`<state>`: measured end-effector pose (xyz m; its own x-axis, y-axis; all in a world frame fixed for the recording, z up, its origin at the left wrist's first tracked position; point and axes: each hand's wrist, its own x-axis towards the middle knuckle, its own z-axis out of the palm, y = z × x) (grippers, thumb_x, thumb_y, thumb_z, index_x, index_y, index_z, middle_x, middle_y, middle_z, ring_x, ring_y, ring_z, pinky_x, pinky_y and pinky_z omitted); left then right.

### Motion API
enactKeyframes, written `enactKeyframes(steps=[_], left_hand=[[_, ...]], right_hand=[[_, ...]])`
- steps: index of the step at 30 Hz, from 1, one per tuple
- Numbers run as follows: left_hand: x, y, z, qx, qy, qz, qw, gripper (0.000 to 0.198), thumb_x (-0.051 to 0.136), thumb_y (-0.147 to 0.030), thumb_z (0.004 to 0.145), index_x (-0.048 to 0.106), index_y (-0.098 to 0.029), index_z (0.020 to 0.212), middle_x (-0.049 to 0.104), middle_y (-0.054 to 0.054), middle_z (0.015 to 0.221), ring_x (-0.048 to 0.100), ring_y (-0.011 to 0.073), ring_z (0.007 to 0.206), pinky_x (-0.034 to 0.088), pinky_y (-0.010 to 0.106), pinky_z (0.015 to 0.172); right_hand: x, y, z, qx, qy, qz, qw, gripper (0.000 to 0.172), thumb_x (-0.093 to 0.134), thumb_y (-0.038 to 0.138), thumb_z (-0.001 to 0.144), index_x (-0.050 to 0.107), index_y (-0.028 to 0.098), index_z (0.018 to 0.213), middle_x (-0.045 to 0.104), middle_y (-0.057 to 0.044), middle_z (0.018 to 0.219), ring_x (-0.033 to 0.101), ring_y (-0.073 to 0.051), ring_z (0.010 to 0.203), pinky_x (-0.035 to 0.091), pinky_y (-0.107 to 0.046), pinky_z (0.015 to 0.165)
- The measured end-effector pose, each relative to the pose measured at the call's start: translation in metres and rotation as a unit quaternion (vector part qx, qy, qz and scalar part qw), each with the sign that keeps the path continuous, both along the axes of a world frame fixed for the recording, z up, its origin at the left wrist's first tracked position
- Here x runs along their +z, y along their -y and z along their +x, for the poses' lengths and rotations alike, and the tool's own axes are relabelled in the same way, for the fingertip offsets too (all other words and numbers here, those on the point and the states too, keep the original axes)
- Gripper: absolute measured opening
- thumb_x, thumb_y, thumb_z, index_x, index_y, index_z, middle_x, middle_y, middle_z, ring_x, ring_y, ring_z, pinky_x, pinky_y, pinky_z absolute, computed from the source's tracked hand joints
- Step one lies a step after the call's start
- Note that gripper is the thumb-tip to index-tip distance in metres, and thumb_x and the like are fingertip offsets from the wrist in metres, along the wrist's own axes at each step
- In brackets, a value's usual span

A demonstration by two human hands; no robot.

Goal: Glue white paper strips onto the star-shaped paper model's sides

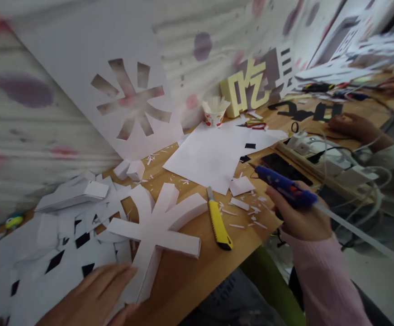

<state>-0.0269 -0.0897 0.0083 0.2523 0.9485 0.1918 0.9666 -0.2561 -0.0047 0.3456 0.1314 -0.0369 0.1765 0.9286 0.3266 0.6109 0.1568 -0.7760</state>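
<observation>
1 cup (214, 118) stands beside 1 yellow character (231, 90) before the spotted wall (183, 27); 1 phone (287, 168) lies near white plugs (332, 159).

The surface (186, 283) is bare wood, and a yellow utility knife (220, 226) lies near its front edge. Just left of the knife sits a white branching paper form (154, 226), with heaped white offcuts (81, 199) farther left. Paper scraps (240, 203) litter its right; beyond it spread a white sheet (206, 154) and, farther right, a black phone (285, 168).
</observation>
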Motion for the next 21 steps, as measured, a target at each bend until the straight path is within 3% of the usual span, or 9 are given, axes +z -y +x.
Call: enactKeyframes(steps=[2,4,7,10,15,19,21], left_hand=[[0.021,-0.037,0.006,-0.011,0.044,-0.041,0.998,0.042,0.043,-0.035,0.091,0.047,-0.047,0.131,0.068,-0.005,0.116,0.065,0.0202,0.103,0.057,0.036,0.085],[0.026,-0.091,0.020,-0.033,0.114,-0.076,0.990,0.031,0.042,-0.036,0.093,0.061,-0.035,0.117,0.069,0.000,0.114,0.064,0.0190,0.105,0.054,0.034,0.091],[0.009,-0.169,0.038,-0.124,0.201,-0.103,0.966,0.037,0.031,-0.027,0.096,0.063,-0.024,0.116,0.063,0.007,0.123,0.056,0.0184,0.116,0.045,0.037,0.102],[-0.016,-0.217,0.048,-0.197,0.232,-0.146,0.941,0.039,0.034,-0.031,0.097,0.057,-0.017,0.125,0.057,0.012,0.130,0.049,0.0207,0.123,0.035,0.041,0.108],[-0.042,-0.242,0.057,-0.253,0.271,-0.217,0.903,0.036,0.034,-0.035,0.096,0.063,-0.019,0.112,0.063,0.009,0.123,0.053,0.0195,0.117,0.034,0.038,0.105],[-0.052,-0.245,0.059,-0.231,0.309,-0.257,0.886,0.032,0.035,-0.033,0.095,0.062,-0.017,0.097,0.068,0.007,0.099,0.060,0.0179,0.097,0.042,0.032,0.092],[-0.056,-0.246,0.060,-0.213,0.330,-0.275,0.877,0.028,0.036,-0.031,0.094,0.060,-0.017,0.096,0.067,0.006,0.098,0.060,0.0171,0.095,0.043,0.031,0.090]], right_hand=[[0.011,0.028,-0.014,0.067,-0.107,-0.055,0.991,0.037,0.063,0.056,0.077,0.063,0.023,0.092,0.067,-0.004,0.070,0.053,-0.016,0.044,0.040,-0.028,0.041],[0.015,0.047,-0.031,0.173,-0.150,-0.062,0.971,0.030,0.062,0.051,0.080,0.066,0.024,0.093,0.067,-0.004,0.069,0.054,-0.016,0.045,0.042,-0.029,0.042],[0.010,0.062,-0.052,0.265,-0.129,-0.046,0.954,0.021,0.062,0.045,0.081,0.068,0.026,0.087,0.065,-0.004,0.067,0.060,-0.020,0.056,0.045,-0.030,0.049],[0.002,0.068,-0.061,0.290,-0.091,-0.058,0.951,0.023,0.061,0.047,0.081,0.064,0.025,0.074,0.060,-0.001,0.060,0.056,-0.018,0.052,0.041,-0.028,0.046],[0.001,0.077,-0.069,0.319,-0.058,-0.099,0.941,0.030,0.057,0.050,0.084,0.059,0.021,0.077,0.058,0.000,0.064,0.054,-0.015,0.055,0.038,-0.027,0.050],[0.003,0.076,-0.082,0.349,-0.021,-0.083,0.933,0.029,0.060,0.048,0.083,0.057,0.019,0.080,0.057,0.000,0.066,0.054,-0.014,0.057,0.038,-0.026,0.053],[0.001,0.072,-0.089,0.375,0.001,-0.084,0.923,0.028,0.061,0.047,0.083,0.058,0.019,0.079,0.059,0.000,0.067,0.056,-0.014,0.059,0.038,-0.026,0.054]])
